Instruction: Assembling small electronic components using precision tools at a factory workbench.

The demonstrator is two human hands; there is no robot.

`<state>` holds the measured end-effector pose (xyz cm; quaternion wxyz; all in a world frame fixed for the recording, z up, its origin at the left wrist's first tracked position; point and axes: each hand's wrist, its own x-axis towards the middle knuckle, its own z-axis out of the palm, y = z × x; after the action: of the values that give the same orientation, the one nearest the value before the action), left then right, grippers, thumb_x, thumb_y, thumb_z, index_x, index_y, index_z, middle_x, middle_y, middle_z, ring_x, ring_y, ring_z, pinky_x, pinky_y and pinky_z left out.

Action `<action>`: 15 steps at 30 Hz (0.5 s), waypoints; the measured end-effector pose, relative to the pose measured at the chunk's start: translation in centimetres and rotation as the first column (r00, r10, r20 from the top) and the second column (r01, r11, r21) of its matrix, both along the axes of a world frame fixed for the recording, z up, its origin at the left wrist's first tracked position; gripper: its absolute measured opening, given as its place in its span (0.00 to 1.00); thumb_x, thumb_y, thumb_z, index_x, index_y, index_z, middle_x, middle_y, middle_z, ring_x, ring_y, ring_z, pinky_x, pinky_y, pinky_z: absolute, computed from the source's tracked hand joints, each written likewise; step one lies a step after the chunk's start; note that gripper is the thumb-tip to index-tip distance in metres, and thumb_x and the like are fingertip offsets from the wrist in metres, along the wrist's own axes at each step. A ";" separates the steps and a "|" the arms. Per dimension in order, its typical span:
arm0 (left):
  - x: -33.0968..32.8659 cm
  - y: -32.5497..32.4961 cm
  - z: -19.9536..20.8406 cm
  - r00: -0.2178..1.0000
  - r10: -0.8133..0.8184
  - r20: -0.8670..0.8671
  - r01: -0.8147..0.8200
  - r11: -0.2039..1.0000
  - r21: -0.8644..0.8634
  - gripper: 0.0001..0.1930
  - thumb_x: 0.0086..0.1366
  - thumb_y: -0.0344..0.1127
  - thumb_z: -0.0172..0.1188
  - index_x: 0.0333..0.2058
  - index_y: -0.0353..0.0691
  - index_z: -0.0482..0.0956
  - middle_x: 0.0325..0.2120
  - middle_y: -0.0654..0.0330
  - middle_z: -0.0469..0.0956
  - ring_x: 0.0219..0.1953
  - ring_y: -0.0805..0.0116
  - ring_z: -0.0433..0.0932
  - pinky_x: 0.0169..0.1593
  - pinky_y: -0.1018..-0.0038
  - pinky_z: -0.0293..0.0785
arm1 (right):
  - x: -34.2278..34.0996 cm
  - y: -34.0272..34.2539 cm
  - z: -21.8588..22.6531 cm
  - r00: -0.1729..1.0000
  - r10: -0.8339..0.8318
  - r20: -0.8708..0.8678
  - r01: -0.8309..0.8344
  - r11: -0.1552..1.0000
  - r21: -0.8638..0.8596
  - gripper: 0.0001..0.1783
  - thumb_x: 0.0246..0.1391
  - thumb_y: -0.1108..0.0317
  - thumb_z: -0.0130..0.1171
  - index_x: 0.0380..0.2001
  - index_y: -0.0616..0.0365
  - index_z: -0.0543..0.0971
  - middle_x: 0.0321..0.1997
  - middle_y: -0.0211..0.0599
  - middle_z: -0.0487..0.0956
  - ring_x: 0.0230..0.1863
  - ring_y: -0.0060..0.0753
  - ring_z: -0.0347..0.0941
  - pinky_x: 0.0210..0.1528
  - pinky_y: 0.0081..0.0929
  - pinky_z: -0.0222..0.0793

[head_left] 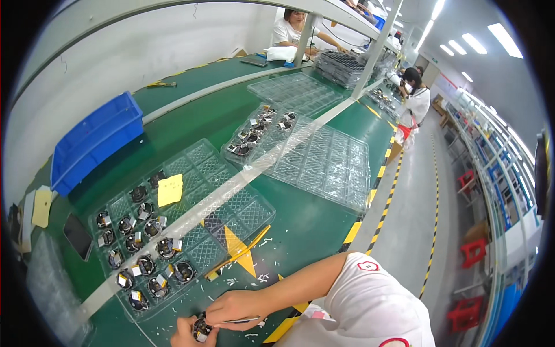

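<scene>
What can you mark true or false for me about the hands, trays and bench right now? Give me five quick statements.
1. The bare left hand grips a small, round, black component. True.
2. The bare right hand is without a tool. False: the right hand holds a slim, silver, pen-like tool.
3. A square yellow paper note lies on the clear plastic compartment tray nearest the hands. True.
4. The rectangular blue plastic bin stands to the right of that tray. False: the bin is beyond it, toward the left.
5. Small white scraps lie on the green bench surface near the right hand. True.
</scene>
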<state>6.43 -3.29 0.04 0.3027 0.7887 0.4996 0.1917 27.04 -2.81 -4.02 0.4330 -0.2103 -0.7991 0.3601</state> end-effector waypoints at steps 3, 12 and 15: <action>0.2 0.4 0.6 0.999 0.032 -0.006 -0.032 0.998 -0.045 0.21 0.50 0.38 0.74 0.38 0.39 0.74 0.26 0.49 0.79 0.32 0.47 0.81 0.34 0.63 0.76 | 0.2 0.3 0.2 1.000 -0.006 -0.018 0.006 1.000 0.019 0.05 0.53 0.76 0.54 0.31 0.61 0.69 0.25 0.44 0.68 0.26 0.53 0.67 0.26 0.42 0.61; -1.3 1.6 1.8 0.969 -0.245 0.027 0.229 0.935 0.270 0.18 0.48 0.34 0.74 0.38 0.38 0.81 0.36 0.53 0.78 0.35 0.51 0.77 0.38 0.63 0.74 | 0.4 0.3 0.4 0.974 0.098 -0.204 -0.184 0.868 -0.460 0.07 0.55 0.75 0.60 0.37 0.62 0.74 0.29 0.35 0.78 0.31 0.24 0.75 0.33 0.25 0.69; -1.3 1.5 2.0 0.921 -0.347 0.179 0.289 0.914 0.286 0.10 0.51 0.28 0.71 0.32 0.35 0.81 0.31 0.53 0.79 0.34 0.54 0.77 0.37 0.67 0.73 | 0.2 0.2 0.3 0.957 0.143 -0.251 -0.258 0.815 -0.519 0.07 0.56 0.75 0.60 0.37 0.63 0.75 0.29 0.33 0.77 0.31 0.22 0.74 0.33 0.24 0.68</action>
<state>5.08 -1.76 2.02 0.2815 0.8648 0.2975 0.2904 27.22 -2.58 -3.69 0.3925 -0.2018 -0.6331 0.6360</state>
